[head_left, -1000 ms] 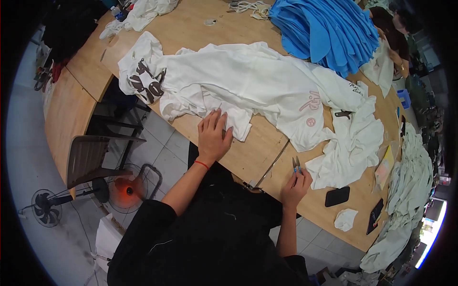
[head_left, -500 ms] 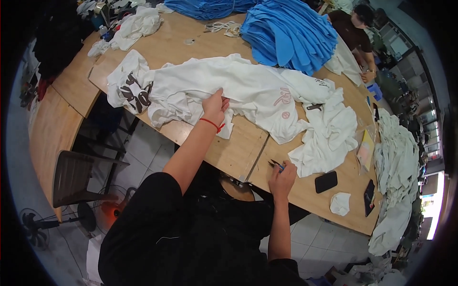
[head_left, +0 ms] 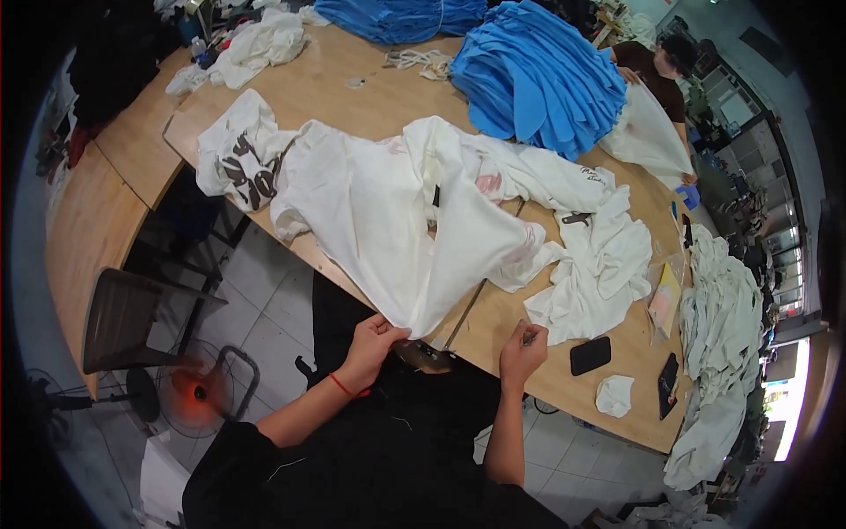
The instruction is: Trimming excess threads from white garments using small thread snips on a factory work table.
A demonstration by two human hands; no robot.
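A white garment with pink and dark print is spread across the wooden table. My left hand, with a red cord at the wrist, pinches its near edge and pulls that corner taut toward me, at the table's front edge. Closed in my right hand is a small pair of thread snips, mostly hidden by the fingers. That hand is right of the garment's pulled corner, apart from it. More white garments lie at both sides, one with dark print at left and another at right.
A large blue fabric stack stands at the back. Near the right edge lie a black phone, a crumpled white piece and a dark flat object. A co-worker handles white cloth. A fan stands below left.
My left hand has drawn the garment's edge toward me, stretching the cloth into a point. The snips have turned deeper into my right hand. The co-worker has lifted the white cloth.
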